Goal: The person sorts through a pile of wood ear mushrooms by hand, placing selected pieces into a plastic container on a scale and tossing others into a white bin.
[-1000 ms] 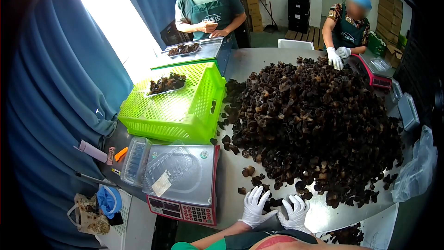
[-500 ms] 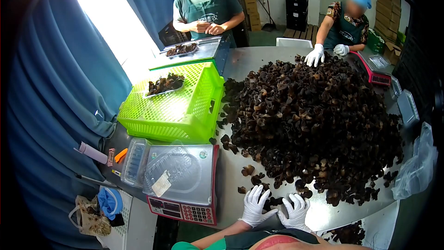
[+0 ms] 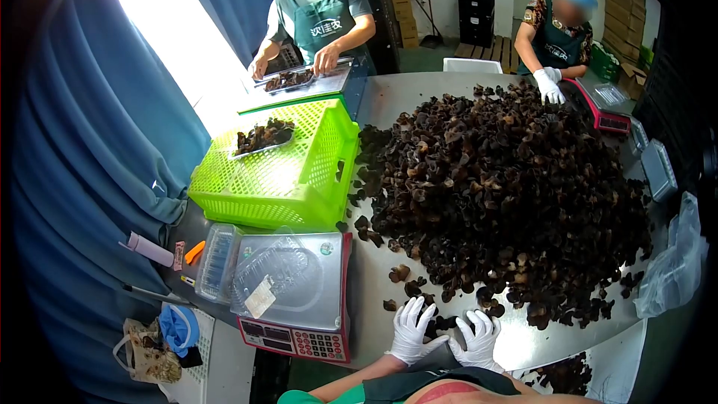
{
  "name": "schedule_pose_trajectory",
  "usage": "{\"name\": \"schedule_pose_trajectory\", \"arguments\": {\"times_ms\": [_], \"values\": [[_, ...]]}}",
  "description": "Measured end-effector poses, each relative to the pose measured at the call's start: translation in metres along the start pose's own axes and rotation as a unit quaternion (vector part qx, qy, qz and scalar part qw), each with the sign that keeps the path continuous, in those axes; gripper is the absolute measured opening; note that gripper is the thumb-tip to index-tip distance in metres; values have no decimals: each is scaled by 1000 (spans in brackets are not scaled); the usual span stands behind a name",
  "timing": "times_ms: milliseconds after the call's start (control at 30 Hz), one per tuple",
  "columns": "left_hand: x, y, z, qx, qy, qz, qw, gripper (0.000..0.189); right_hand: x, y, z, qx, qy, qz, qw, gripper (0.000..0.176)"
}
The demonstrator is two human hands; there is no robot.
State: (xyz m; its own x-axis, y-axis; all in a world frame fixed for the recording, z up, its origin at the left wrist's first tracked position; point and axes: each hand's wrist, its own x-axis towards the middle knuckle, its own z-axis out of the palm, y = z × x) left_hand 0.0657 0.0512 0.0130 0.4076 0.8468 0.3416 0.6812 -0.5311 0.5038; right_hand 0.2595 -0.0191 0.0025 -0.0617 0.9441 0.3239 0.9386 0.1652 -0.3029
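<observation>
My left hand, in a white glove, rests at the near edge of the metal table with its fingers stretched out. Beside it my right hand, gloved too, lies with fingers apart and slightly bent. The thumbs nearly meet. A few dark wood ear mushrooms lie between the hands, close to the fingers; neither hand grips them. Just beyond the fingertips begins a large heap of wood ear mushrooms, with loose pieces scattered along its near left side.
Left stands a scale bearing a clear plastic tray, behind it a green crate with a filled tray on top. A plastic bag hangs at the right edge. Two co-workers stand across the table; a white bin sits below.
The co-worker at the left has reached down to the filled tray with both hands. The right co-worker's gloved hand has drawn back rightward from the heap. My hands have stayed in place.
</observation>
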Motion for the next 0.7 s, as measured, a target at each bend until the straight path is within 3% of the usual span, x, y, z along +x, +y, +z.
{"name": "schedule_pose_trajectory", "arguments": {"times_ms": [700], "values": [[-1,-2,2,16,3,69,997,88,4,-8,-15,17,26,49,998,47]]}}
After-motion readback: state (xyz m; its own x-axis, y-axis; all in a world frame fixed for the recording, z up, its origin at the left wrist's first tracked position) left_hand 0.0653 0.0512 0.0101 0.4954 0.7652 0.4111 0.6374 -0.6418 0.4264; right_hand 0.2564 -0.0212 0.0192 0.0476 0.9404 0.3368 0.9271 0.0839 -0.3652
